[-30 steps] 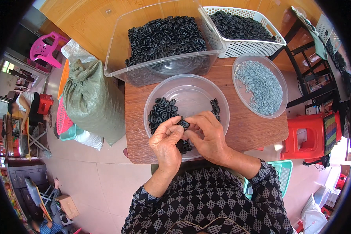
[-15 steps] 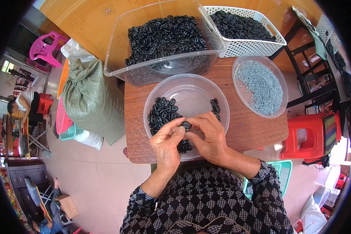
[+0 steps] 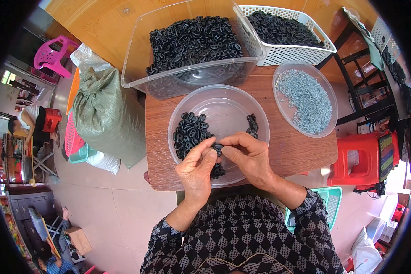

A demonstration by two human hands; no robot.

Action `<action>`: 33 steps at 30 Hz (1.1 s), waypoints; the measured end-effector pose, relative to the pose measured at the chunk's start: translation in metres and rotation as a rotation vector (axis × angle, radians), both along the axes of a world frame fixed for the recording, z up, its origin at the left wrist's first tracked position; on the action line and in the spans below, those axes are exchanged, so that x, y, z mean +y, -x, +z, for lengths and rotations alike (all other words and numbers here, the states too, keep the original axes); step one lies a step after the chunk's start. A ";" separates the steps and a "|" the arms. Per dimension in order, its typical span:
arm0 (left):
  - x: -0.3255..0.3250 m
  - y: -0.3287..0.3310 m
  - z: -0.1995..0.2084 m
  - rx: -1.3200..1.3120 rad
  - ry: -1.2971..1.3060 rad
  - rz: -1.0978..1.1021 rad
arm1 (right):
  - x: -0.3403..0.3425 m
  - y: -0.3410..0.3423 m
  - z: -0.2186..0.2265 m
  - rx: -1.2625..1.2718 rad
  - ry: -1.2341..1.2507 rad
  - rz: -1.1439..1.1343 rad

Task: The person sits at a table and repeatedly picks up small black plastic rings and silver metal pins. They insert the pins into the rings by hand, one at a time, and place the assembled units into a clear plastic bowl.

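Observation:
Between the fingertips of my left hand (image 3: 196, 171) and my right hand (image 3: 250, 157) is a small black oval plastic piece with two holes (image 3: 218, 148). Both hands pinch it above the near part of a round clear tub (image 3: 263, 107). Inside the tub, a heap of similar black pieces (image 3: 189, 130) lies on the left, and a few more pieces (image 3: 252, 124) rest by the right wall. Some black pieces show below my hands too. Right of the tub, a clear oval container (image 3: 276, 86) holds many small silvery screws (image 3: 306, 100).
The brown wooden table (image 3: 287, 157) carries a large clear bin (image 3: 137, 45) and a white perforated basket (image 3: 278, 57), both full of black pieces. A tied green sack (image 3: 109, 109) stands left. Red stools (image 3: 358, 157) stand right. Two other people are at the far left.
My right hand's fingers have shifted slightly around the black piece, the thumb rising onto its right side. My left hand has hardly moved.

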State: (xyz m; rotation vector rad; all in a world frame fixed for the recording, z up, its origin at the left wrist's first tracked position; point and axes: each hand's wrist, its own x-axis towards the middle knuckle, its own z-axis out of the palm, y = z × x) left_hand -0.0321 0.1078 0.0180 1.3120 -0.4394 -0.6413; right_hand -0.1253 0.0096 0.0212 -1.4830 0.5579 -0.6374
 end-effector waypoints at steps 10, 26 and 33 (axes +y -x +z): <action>0.004 -0.014 0.003 -0.039 -0.086 -0.183 | -0.001 0.000 -0.003 0.007 -0.190 0.027; 0.003 -0.006 0.005 0.046 -0.045 -0.044 | 0.000 -0.001 -0.003 0.018 -0.206 0.024; 0.000 -0.001 0.002 0.123 0.007 0.014 | 0.002 -0.001 -0.002 0.025 -0.098 0.017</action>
